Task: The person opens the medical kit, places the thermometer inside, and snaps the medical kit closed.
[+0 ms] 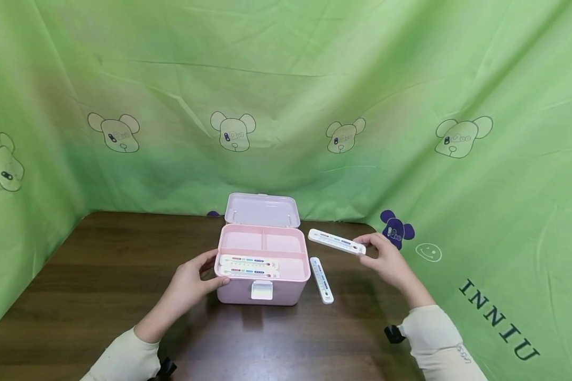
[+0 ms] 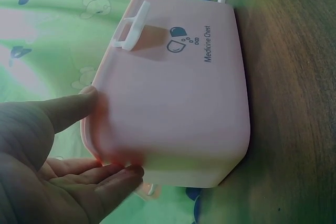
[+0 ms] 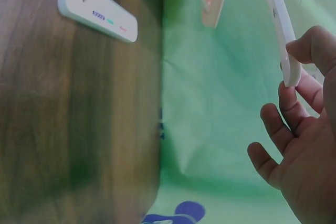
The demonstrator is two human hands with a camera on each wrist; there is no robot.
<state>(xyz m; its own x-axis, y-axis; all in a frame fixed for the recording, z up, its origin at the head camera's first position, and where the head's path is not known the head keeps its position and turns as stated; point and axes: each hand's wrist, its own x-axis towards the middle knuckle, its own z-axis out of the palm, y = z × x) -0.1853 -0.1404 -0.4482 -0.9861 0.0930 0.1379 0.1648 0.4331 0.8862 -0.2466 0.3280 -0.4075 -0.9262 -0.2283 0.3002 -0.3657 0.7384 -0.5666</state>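
Observation:
A pink medicine chest (image 1: 281,292) stands on the table with its lid (image 1: 262,210) tipped back. My left hand (image 1: 187,283) holds its left front corner, thumb at the front rim and fingers along the side wall. Two white strip thermometers (image 1: 249,260) with coloured markings lie side by side in the front compartment. To the right of the chest, my right hand (image 1: 386,259) pinches one end of another white thermometer (image 1: 331,241), raised above the table in the right wrist view. One more loose thermometer (image 1: 321,280) lies on the tabletop beside the chest.
Behind the front compartment, a divider (image 1: 264,239) separates two smaller sections. A white latch (image 1: 262,290) hangs at the chest's front. The dark wooden table (image 1: 138,254) meets a green printed curtain (image 1: 286,174) at the back and sides.

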